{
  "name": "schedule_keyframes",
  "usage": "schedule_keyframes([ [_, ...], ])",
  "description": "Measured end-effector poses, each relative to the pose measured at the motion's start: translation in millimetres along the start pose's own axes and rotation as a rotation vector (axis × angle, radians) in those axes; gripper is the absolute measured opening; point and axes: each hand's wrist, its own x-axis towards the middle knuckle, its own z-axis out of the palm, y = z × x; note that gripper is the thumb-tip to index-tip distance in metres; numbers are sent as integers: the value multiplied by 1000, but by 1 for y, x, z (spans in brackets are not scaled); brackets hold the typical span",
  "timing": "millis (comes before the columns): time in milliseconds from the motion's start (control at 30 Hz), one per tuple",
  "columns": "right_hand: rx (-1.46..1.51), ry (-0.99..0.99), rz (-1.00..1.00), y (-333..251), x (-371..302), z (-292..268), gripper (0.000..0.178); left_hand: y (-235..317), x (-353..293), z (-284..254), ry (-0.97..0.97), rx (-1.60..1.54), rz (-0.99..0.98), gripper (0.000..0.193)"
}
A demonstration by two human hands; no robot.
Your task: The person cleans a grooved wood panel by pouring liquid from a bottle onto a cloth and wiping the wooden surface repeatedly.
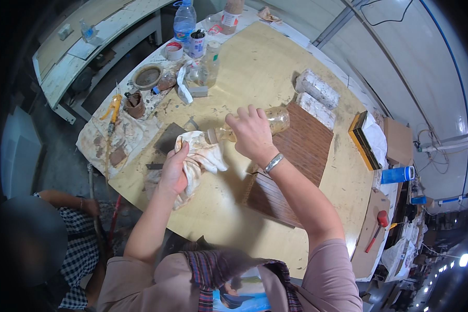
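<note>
Head view: right hand [252, 132] grips a tipped clear bottle [275, 120] around its body, likely smooth, slippery and breakable, its mouth at the soft stained rag [203, 156] bunched in the closed left hand [172, 169].

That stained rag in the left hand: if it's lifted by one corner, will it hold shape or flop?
The rag would likely flop: it already drapes in loose folds around the left hand. It is probably light, being thin cloth. Its brown stains suggest dampness near the bottle mouth, so it may cling slightly.
</note>
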Motion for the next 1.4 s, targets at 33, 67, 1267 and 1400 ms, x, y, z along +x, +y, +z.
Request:
schedule_keyframes([
  [33,2,0,4,1,-1,1,35,0,0,-2,-6,15,-4,35],
  [67,8,-10,15,1,-1,1,37,0,0,-3,-12,29,-7,36],
  [1267,1161,377,1286,33,-337,5,85,-150,-8,128,-680,1450,127,38],
  [1400,1095,344,1254,45,-338,21,74,-178,7,89,-992,1957,818,45],
])
